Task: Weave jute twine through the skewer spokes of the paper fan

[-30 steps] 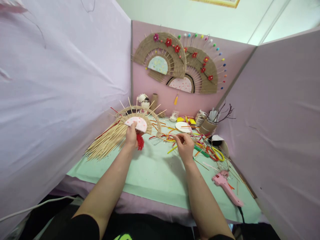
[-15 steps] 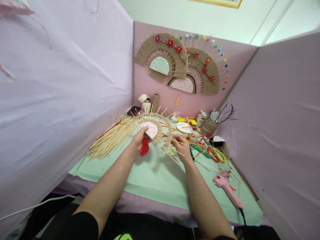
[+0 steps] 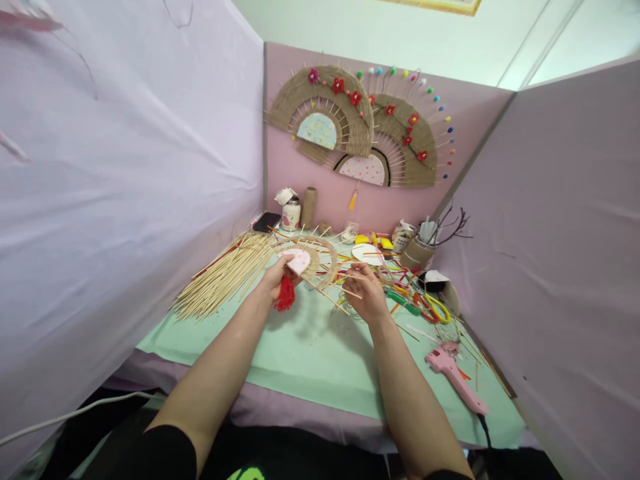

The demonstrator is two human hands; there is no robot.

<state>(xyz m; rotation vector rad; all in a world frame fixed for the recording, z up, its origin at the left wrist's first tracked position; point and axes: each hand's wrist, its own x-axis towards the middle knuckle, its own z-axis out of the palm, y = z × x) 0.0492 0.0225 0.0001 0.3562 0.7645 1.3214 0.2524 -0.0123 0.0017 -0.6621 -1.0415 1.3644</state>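
Note:
My left hand point(image 3: 277, 278) is closed on the base of a half-made woven fan point(image 3: 313, 257). The fan has a pink half-disc centre, a ring of jute weave and bare stick spokes. A red tassel point(image 3: 285, 294) hangs below my fingers. The fan lies tilted nearly flat above the green mat point(image 3: 310, 350). My right hand point(image 3: 369, 292) is just right of the fan, fingers curled in a pinch at the ends of the lower spokes. What it pinches is too thin to name.
A pile of bamboo sticks point(image 3: 225, 275) lies left of the fan. Coloured sticks, scissors point(image 3: 431, 308) and cups crowd the right back of the table. A pink glue gun point(image 3: 455, 377) lies near the right edge. Two finished fans point(image 3: 360, 123) hang on the back wall.
The fan has gone from upright and facing me to tilted down and turned rightwards, nearly flat. My left hand turned with it; my right hand stayed close by the spokes.

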